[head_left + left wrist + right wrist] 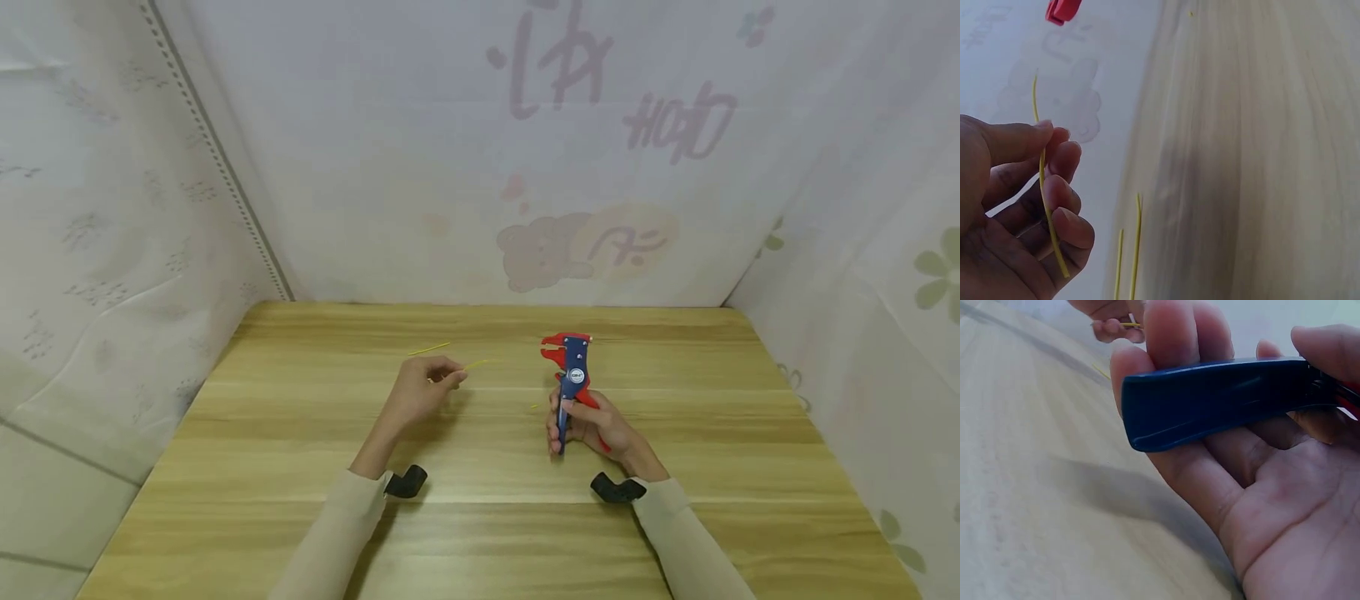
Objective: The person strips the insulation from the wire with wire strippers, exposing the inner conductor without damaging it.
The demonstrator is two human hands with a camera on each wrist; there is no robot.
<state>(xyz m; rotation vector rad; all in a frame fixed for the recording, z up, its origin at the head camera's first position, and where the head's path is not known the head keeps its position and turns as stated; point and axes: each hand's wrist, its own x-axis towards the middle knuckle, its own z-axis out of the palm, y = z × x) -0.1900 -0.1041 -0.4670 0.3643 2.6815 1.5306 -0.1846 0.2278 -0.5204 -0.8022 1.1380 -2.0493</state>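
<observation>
Between thumb and fingertips, my left hand (420,390) pinches a thin yellow wire (1054,240) above the table. One end of that wire points right, towards the tool, and its upper tip looks thinner in the left wrist view. My right hand (609,427) grips a red and blue wire stripper (576,357) upright by its handles. The stripper's red jaws are apart at the top left, with a gap between them and the wire. In the right wrist view, fingers curl around the blue handle (1210,403).
Two more yellow wires (1136,244) lie on the wooden table (480,533) beyond my left hand. A tiny yellow scrap (534,407) lies left of the stripper. Printed cloth walls (390,192) stand at the back and both sides. A black mount (407,482) sits at the left cuff.
</observation>
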